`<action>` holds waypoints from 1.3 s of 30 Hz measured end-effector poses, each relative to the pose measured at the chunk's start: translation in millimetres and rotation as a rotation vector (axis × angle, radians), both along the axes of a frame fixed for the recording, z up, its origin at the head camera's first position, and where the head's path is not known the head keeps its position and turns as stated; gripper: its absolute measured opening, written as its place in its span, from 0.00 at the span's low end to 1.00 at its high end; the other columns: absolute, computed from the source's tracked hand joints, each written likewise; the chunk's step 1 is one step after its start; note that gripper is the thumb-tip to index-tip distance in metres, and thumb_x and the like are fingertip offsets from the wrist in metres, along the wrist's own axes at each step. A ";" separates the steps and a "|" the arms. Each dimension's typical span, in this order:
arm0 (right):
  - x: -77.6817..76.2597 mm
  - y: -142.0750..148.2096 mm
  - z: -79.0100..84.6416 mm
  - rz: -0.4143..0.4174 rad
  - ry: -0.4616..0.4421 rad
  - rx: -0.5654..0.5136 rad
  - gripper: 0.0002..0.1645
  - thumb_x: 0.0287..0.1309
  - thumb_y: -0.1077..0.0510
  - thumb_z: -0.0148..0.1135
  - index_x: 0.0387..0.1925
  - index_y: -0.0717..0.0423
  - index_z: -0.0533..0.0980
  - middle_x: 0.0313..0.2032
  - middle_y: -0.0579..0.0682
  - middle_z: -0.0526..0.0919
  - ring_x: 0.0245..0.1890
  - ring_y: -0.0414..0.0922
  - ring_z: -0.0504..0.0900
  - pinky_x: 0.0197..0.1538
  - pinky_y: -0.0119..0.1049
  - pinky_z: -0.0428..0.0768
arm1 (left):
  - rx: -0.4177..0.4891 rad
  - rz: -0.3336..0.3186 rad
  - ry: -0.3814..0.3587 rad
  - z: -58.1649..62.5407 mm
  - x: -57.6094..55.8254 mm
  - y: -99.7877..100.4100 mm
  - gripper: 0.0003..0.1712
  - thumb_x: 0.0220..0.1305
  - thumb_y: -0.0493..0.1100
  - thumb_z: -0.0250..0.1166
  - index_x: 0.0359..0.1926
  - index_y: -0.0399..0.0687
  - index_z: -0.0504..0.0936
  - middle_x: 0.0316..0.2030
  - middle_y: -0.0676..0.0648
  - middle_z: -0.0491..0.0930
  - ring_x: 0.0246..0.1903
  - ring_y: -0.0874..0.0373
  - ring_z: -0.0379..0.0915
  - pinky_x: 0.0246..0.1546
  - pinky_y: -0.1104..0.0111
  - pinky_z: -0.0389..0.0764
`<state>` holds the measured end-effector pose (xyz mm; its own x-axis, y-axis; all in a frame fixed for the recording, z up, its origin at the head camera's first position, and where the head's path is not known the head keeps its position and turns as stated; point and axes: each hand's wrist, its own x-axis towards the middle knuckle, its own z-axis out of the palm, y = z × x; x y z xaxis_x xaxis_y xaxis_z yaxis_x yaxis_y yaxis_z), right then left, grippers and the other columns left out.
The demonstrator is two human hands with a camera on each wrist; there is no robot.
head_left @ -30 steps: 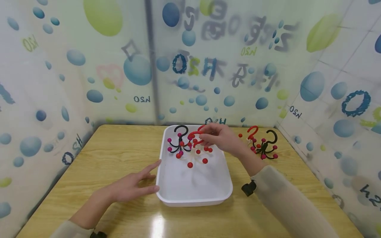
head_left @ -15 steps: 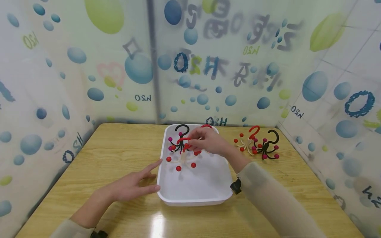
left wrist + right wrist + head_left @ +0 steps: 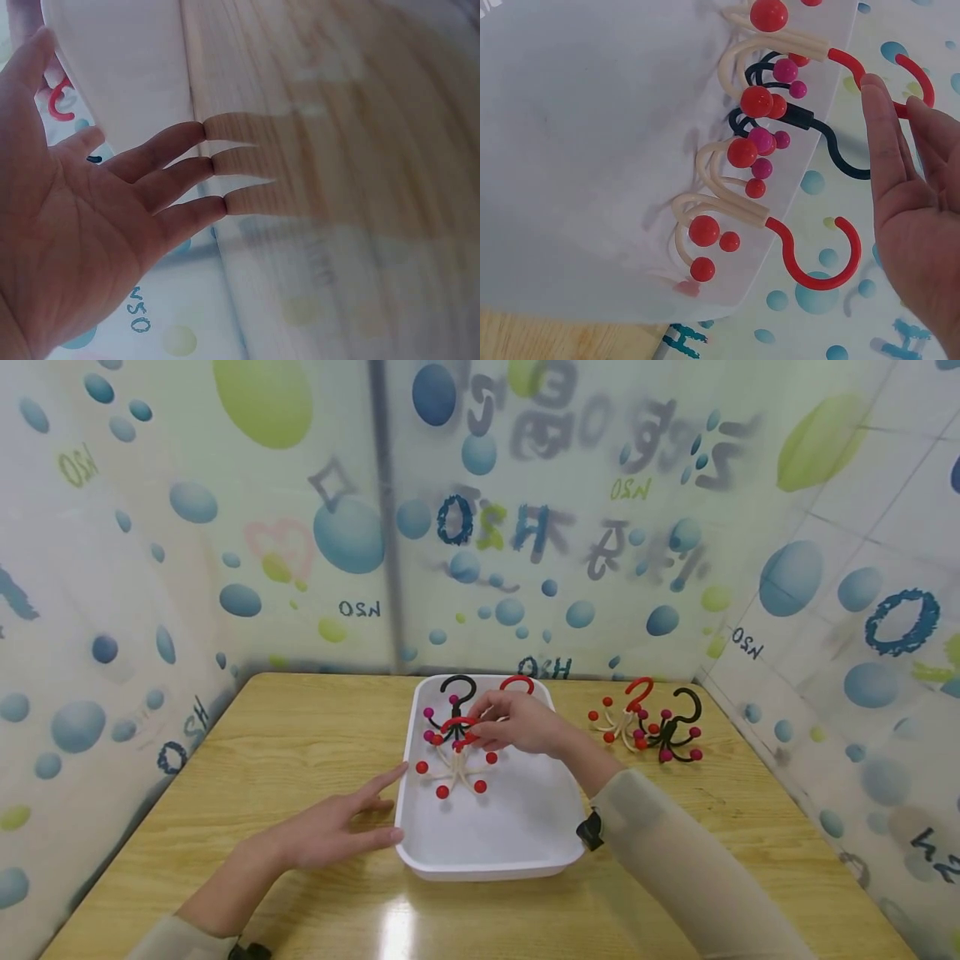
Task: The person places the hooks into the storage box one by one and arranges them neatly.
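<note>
My right hand (image 3: 525,724) pinches the red hook of a multi-armed hanger (image 3: 459,768) over the left part of the white tray (image 3: 510,831). Cream arms tipped with red balls spread out beneath that hook. Behind it in the tray stands a black hanger (image 3: 457,687) with pink balls. Another red-hooked hanger (image 3: 750,212) shows beside them in the right wrist view; from the head its lower part is hidden by my right hand. My left hand (image 3: 330,831) has its fingers spread, with the index fingertip and thumb at the tray's left rim.
On the table (image 3: 315,727) to the right of the tray, a red-hooked cream hanger (image 3: 637,695) and a black hanger (image 3: 666,735) with pink balls stand close together. A patterned curtain (image 3: 300,568) rises behind the table's back edge.
My right hand has carried the red-hooked hanger leftward within the tray, then slightly lower and nearer the front. The left hand stays at the rim.
</note>
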<state>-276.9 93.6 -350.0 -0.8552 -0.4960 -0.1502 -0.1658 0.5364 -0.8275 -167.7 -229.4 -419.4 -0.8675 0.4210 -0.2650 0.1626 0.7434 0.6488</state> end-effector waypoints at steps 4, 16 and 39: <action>0.3 0.5 -0.2 -0.001 0.011 0.010 0.14 0.77 0.57 0.68 0.60 0.50 0.83 0.54 0.56 0.88 0.47 0.50 0.94 0.51 0.39 0.93 | -0.002 0.005 -0.004 -0.1 0.3 1.2 0.52 0.74 0.73 0.64 0.88 0.82 0.47 0.76 0.41 0.77 0.81 0.29 0.62 0.75 0.25 0.63; 0.7 7.4 3.5 -0.019 0.045 0.008 0.16 0.76 0.59 0.69 0.62 0.49 0.83 0.56 0.57 0.88 0.48 0.53 0.94 0.56 0.48 0.92 | 0.004 -0.026 0.015 1.3 0.5 3.5 0.52 0.75 0.72 0.64 0.89 0.81 0.46 0.76 0.40 0.77 0.80 0.28 0.64 0.74 0.25 0.65; 33.6 119.5 4.5 -0.200 0.124 -0.150 0.24 0.74 0.50 0.72 0.65 0.54 0.82 0.59 0.57 0.88 0.52 0.52 0.90 0.52 0.40 0.92 | 0.021 -0.008 0.009 -1.0 1.3 1.0 0.51 0.76 0.70 0.65 0.88 0.83 0.47 0.75 0.39 0.78 0.80 0.28 0.64 0.75 0.24 0.63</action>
